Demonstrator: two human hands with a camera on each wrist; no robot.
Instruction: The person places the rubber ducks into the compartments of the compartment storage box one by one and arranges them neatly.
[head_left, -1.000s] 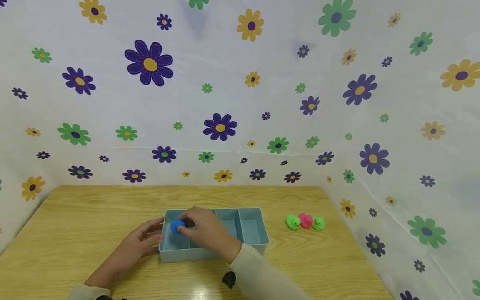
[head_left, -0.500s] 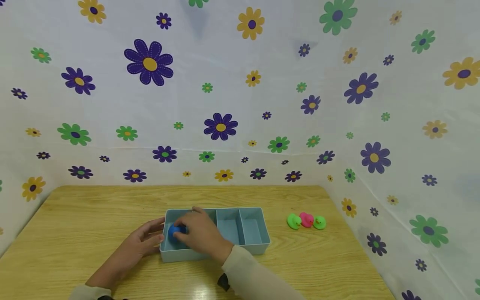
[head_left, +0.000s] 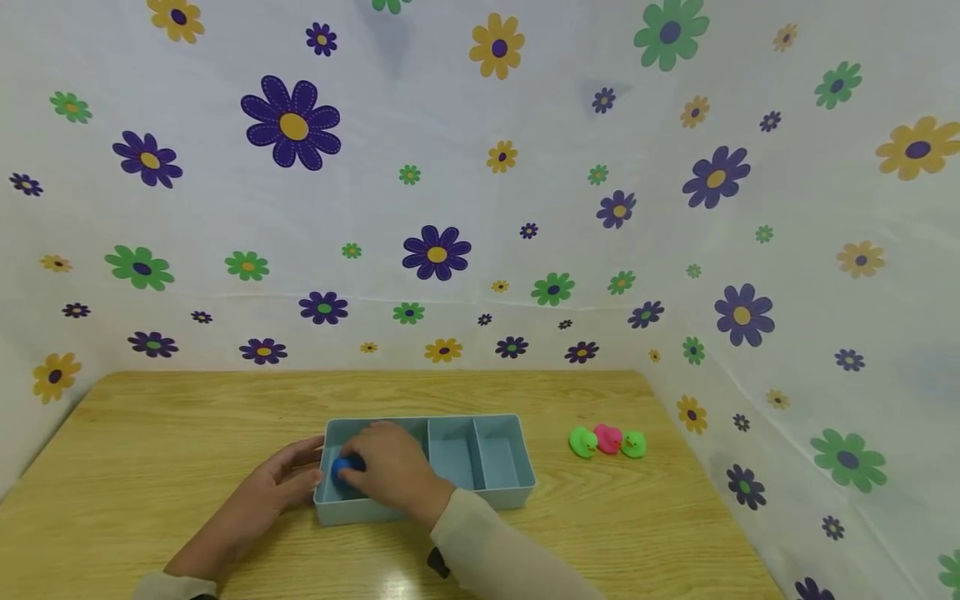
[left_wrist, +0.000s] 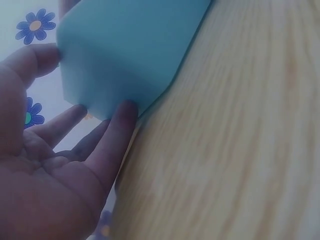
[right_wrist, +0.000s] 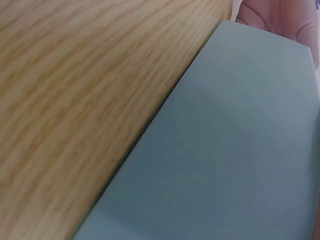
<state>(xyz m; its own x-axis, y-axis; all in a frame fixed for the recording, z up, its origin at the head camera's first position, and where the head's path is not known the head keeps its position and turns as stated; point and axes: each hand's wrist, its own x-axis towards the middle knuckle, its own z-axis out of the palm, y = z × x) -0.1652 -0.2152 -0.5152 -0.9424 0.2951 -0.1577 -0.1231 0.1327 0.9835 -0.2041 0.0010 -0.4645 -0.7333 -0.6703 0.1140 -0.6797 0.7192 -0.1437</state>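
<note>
A pale blue divided box stands on the wooden table. In the head view my right hand reaches into its left end compartment and holds a round blue ball-like object between thumb and fingers. My hand covers much of that object, so its exact kind is unclear. My left hand rests against the box's left end. Seen from the left wrist, extended fingers touch the box's end wall. The right wrist view is mostly filled by the box's long side, and the held object is out of sight there.
To the right of the box, a green duck, a pink duck and another green duck sit in a row on the table. Flower-printed white cloth hangs behind and along the sides.
My right hand has moved slightly left and down inside the left compartment, with the blue ball-like object. My left hand stays against the box's end. The ducks stay put.
</note>
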